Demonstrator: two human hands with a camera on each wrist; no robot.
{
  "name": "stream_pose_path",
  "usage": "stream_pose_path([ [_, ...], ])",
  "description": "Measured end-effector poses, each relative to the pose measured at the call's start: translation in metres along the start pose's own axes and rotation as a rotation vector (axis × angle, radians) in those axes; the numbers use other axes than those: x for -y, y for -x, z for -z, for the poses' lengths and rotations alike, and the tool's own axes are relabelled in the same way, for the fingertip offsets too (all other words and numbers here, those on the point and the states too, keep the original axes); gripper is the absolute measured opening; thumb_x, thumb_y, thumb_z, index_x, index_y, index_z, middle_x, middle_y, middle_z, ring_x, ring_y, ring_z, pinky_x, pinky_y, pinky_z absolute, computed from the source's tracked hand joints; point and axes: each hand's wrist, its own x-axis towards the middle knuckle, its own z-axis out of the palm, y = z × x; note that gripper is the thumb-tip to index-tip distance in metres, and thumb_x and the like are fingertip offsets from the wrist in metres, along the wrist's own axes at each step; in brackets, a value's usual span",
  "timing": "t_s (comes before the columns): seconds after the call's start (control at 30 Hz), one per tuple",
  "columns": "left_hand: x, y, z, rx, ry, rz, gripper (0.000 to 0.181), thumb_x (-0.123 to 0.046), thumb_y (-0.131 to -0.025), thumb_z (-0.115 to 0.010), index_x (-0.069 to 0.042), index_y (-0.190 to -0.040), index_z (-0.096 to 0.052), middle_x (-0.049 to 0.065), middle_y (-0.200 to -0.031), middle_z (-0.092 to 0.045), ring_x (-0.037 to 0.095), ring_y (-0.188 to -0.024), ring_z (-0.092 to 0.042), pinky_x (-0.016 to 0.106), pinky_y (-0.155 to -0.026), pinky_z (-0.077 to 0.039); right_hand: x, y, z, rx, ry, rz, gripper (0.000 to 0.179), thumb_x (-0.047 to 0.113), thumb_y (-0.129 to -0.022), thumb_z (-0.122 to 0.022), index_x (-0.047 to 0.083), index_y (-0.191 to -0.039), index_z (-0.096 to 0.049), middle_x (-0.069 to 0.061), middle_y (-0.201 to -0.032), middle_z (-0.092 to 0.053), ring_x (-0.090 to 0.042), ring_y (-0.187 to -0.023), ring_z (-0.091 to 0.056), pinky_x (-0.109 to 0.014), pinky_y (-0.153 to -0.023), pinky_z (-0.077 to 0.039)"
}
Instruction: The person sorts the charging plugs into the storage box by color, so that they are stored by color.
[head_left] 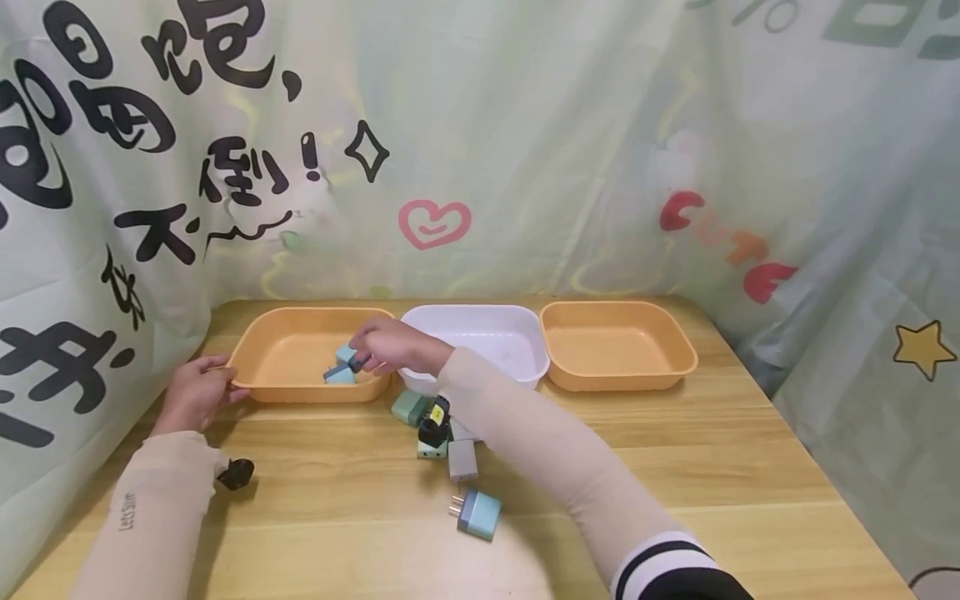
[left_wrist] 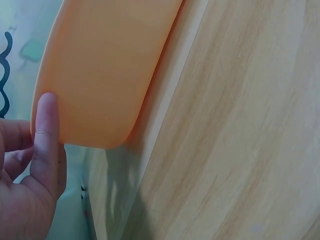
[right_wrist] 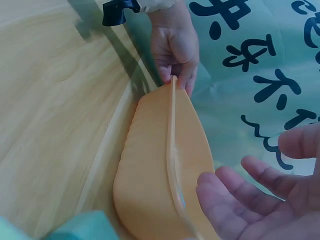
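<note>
Left orange tray (head_left: pixel 281 348) between hands (head_left: pixel 197 392)

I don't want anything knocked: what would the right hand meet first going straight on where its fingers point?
Probably the light-blue blocky plastic chargers in the leftmost orange rounded-rectangular plastic tray, just past the fingertips of the right hand in the head view, though its height above them is unclear.

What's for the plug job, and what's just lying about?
Likely for the job:
boxy blue, green, grey and black plastic chargers
left oblong orange plastic tray
oblong white plastic tray
right oblong orange plastic tray

Seemingly just background:
pale green printed cloth
</note>
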Motion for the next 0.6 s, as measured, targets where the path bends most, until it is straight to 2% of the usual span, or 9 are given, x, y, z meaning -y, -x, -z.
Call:
stream_pose_path([
  [0.1,0.0,0.001,0.001,-0.001,-0.009,0.008,0.053,-0.007,-0.102,-0.038,0.008,-0.15,-0.019,0.033,-0.139,-0.031,0.006,-0.071,-0.061,0.026,-0.073,-0.058,-0.006,0.011,0.007,0.025,-0.05,-0.02,0.035,0.017,-0.101,-0.047,-0.004,-0.128,-0.055,-0.022,-0.118,-0.06,-0.026,-0.09,-0.062,-0.04,-0.086,-0.055],
  [0.2,0.0,0.001,0.001,-0.009,-0.033,0.013,0.053,-0.007,-0.103,-0.037,0.008,-0.15,-0.019,0.033,-0.142,-0.03,0.004,-0.071,-0.06,0.026,-0.074,-0.058,-0.013,0.022,0.014,0.052,-0.081,-0.025,0.035,0.017,-0.101,-0.045,-0.004,-0.126,-0.055,-0.02,-0.114,-0.061,-0.031,-0.095,-0.063,-0.044,-0.088,-0.054],
  [0.33,0.0,0.002,0.001,-0.022,-0.04,0.013,0.052,-0.007,-0.103,-0.037,0.008,-0.149,-0.02,0.033,-0.141,-0.03,0.004,-0.071,-0.059,0.026,-0.073,-0.058,-0.021,0.041,0.024,0.09,-0.09,-0.005,0.033,0.019,-0.103,-0.042,-0.003,-0.123,-0.056,-0.024,-0.117,-0.059,-0.036,-0.102,-0.061,-0.047,-0.091,-0.052],
  [0.47,-0.002,0.002,-0.001,-0.023,-0.032,0.025,0.052,-0.006,-0.103,-0.037,0.009,-0.149,-0.02,0.033,-0.14,-0.031,0.006,-0.07,-0.06,0.026,-0.073,-0.058,-0.033,0.062,0.032,0.14,-0.095,0.005,0.034,0.019,-0.104,-0.039,-0.005,-0.124,-0.054,-0.027,-0.121,-0.056,-0.03,-0.097,-0.062,-0.045,-0.088,-0.054],
  [0.6,-0.002,0.002,-0.002,-0.014,-0.033,0.02,0.052,-0.006,-0.103,-0.037,0.009,-0.149,-0.02,0.034,-0.138,-0.032,0.005,-0.069,-0.06,0.026,-0.072,-0.058,-0.049,0.082,0.039,0.183,-0.085,0.022,0.038,0.021,-0.105,-0.035,-0.008,-0.124,-0.052,-0.027,-0.119,-0.058,-0.033,-0.099,-0.063,-0.043,-0.086,-0.055],
])
